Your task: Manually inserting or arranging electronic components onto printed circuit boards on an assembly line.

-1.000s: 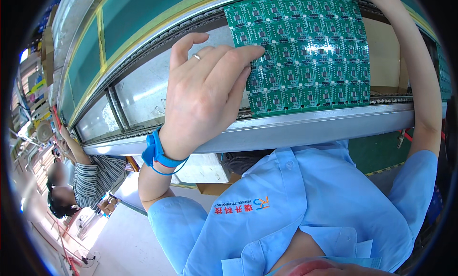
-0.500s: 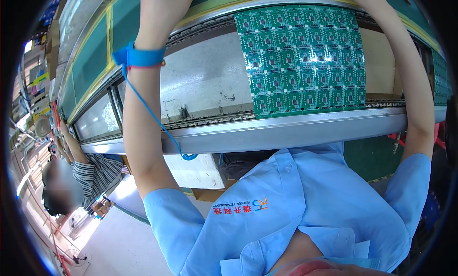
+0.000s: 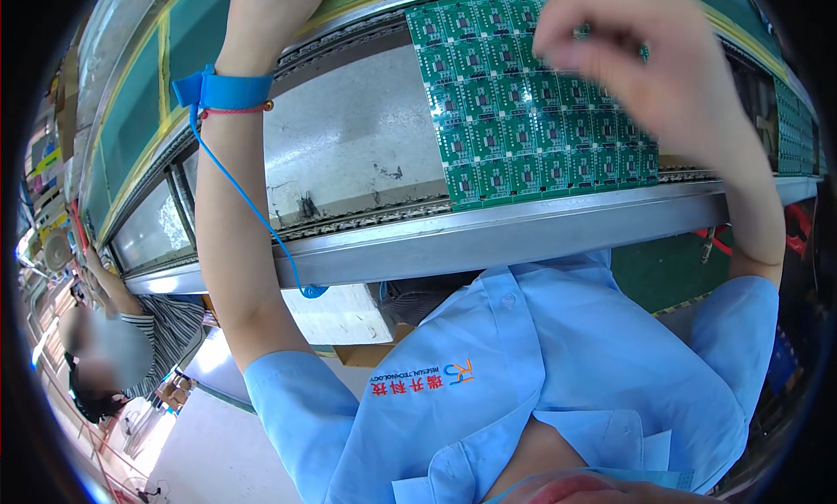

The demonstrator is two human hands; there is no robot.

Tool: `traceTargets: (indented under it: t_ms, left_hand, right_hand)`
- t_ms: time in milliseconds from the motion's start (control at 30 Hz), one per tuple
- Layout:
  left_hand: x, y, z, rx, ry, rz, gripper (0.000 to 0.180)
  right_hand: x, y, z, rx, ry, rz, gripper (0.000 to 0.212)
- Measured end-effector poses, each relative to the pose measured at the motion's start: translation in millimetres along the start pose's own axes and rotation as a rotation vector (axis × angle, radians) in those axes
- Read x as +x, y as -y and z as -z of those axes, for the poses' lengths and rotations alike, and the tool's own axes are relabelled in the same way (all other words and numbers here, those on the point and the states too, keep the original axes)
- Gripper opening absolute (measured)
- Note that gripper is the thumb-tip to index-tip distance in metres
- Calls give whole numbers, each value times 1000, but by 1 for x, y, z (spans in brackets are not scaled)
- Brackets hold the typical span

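A green circuit board panel [image 3: 501,138], a grid of many small identical boards with dark chips, lies across the conveyor rails in front of me. My right hand [image 3: 654,77], blurred by motion, hovers over its far right part and hides some of the boards. Its thumb and forefinger are drawn together in a pinch; whatever is between them is too small or smeared to make out. At the far left, my left hand [image 3: 275,16] reaches past the conveyor, its fingers cut off by the picture's upper edge. A blue wrist strap [image 3: 235,91] with a coiled blue cord circles that wrist.
A metal rail [image 3: 488,234] runs along the near side of the conveyor. Another green panel [image 3: 793,129] sits farther right on the line. Beyond the conveyor is a green surface edged with yellow tape [image 3: 164,64]. A person in a striped top [image 3: 179,325] works at the left.
My right hand has come in from beyond the far right edge and is now over the panel, fingers pinched. My left arm and the scene have shifted slightly left in view.
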State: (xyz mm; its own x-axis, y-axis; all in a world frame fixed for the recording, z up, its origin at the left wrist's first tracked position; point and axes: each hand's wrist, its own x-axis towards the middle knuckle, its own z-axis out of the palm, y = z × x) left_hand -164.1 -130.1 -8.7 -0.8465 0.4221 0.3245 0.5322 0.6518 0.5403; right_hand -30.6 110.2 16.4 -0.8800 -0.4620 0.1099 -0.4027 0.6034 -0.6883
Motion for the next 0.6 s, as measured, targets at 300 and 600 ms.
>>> traceTargets:
  t_ms: [300,600]
  left_hand:
    - [11,14,4,-518,16,133,20]
    - [-5,-16,8,-638,103,175,21]
  right_hand:
    - [-39,11,-40,-76,25,12,14]
    - [-41,20,-48,-310,-40,119,26]
